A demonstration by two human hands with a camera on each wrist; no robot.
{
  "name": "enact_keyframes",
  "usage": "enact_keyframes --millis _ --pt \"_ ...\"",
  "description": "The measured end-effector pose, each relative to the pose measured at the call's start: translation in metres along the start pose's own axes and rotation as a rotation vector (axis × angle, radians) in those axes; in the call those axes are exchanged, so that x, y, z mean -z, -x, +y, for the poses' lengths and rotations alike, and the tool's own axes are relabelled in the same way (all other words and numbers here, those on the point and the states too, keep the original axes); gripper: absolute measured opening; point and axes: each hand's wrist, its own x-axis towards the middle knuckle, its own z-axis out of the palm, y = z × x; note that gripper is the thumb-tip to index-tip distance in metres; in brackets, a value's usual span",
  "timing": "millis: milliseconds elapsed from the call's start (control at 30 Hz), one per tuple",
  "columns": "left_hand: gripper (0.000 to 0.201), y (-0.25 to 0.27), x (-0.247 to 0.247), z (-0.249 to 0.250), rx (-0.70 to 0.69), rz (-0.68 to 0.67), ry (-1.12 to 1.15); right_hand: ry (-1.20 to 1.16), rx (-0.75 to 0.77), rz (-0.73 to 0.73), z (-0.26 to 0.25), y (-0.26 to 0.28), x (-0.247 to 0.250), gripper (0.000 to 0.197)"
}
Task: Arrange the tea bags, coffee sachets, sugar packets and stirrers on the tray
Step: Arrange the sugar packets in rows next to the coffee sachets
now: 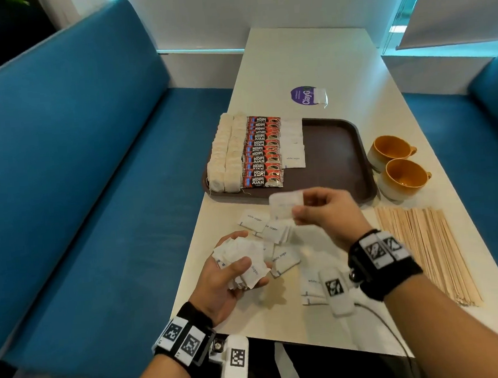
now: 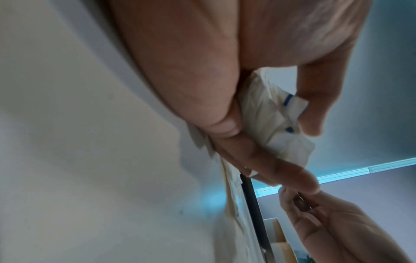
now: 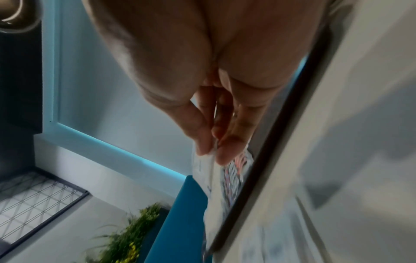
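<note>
A dark brown tray [image 1: 337,152] holds two rows of tea bags [image 1: 224,158], a column of red coffee sachets [image 1: 261,155] and a column of white sugar packets [image 1: 293,146]. My left hand [image 1: 236,267] grips a bundle of sugar packets [image 1: 244,259] over the table's left edge; the bundle [image 2: 276,121] shows between thumb and fingers in the left wrist view. My right hand [image 1: 300,208] pinches a single sugar packet [image 1: 285,205] just before the tray's near rim. Loose sugar packets [image 1: 270,232] lie on the table between my hands. Wooden stirrers [image 1: 425,252] lie in a bundle to the right.
Two orange cups [image 1: 398,165] stand right of the tray. A purple round sticker [image 1: 304,95] and a small white item lie beyond it. Blue bench seats [image 1: 91,171] flank the white table [image 1: 321,61]. A cable runs off the near table edge.
</note>
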Motion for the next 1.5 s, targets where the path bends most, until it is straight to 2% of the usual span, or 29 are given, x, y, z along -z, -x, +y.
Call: enact_keyframes --millis 167,367,600,867,967,1067,1200,1333,1400,1500 --pt "0.072 -0.003 0.003 -0.001 0.012 -0.003 -0.034 -0.024 -0.019 0.136 -0.030 -0.076 0.028 0.020" --pt "0.067 -0.005 0.004 -0.003 0.016 0.013 -0.043 0.199 -0.126 0.184 -0.029 -0.146 0.038 0.023" --pt "0.066 -0.006 0.008 -0.004 0.034 0.001 -0.044 0.421 -0.239 0.166 -0.027 -0.173 0.026 0.024" --pt "0.062 -0.006 0.008 -0.004 0.028 -0.017 -0.033 0.571 -0.226 0.225 -0.026 -0.176 0.025 0.034" --pt "0.064 -0.006 0.008 -0.004 0.023 -0.010 -0.035 0.530 -0.225 0.264 -0.031 -0.167 0.026 0.030" --pt "0.064 -0.005 0.007 -0.004 0.012 0.003 -0.041 0.511 -0.124 0.265 -0.037 -0.141 0.023 0.019" --pt "0.062 -0.002 0.003 -0.003 -0.011 0.020 -0.046 0.407 -0.024 0.038 -0.039 -0.076 0.006 0.011" --pt "0.057 0.003 0.000 -0.003 -0.043 0.058 -0.036 0.460 -0.052 -0.261 -0.021 -0.003 -0.014 0.018" --pt "0.059 0.006 -0.003 -0.003 -0.060 0.079 -0.044 0.459 -0.099 -0.336 -0.006 0.024 -0.022 0.027" --pt "0.061 0.011 -0.007 -0.004 -0.097 0.099 -0.045 0.371 -0.140 -0.360 0.018 0.054 -0.031 0.038"
